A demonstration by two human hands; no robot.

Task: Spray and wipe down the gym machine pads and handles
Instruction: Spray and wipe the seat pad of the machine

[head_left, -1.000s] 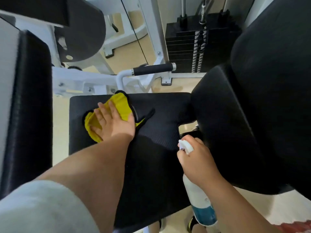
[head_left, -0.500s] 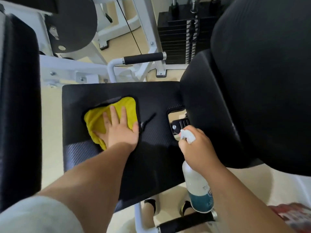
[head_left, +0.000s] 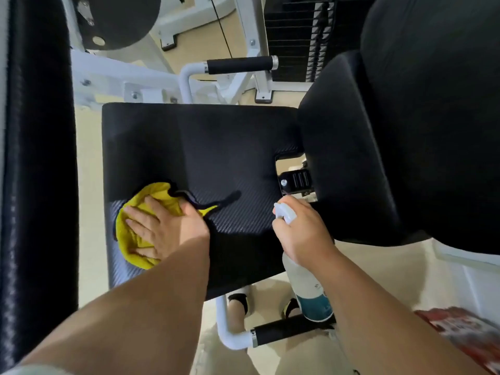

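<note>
Pressing cloth [head_left: 155, 194] on seat pad [head_left: 216, 147], left hand [head_left: 167, 228] flat | right hand [head_left: 303, 231] grip round spray bottle [head_left: 307, 285], neck hidden

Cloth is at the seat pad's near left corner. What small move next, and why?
Probably slide the yellow cloth rightward across the seat pad: the left hand presses it flat at that corner, and the stretch toward the spray bottle in the right hand lies uncovered.

Beige floor [head_left: 89, 163]; black weight stack [head_left: 292, 36] behind
</note>
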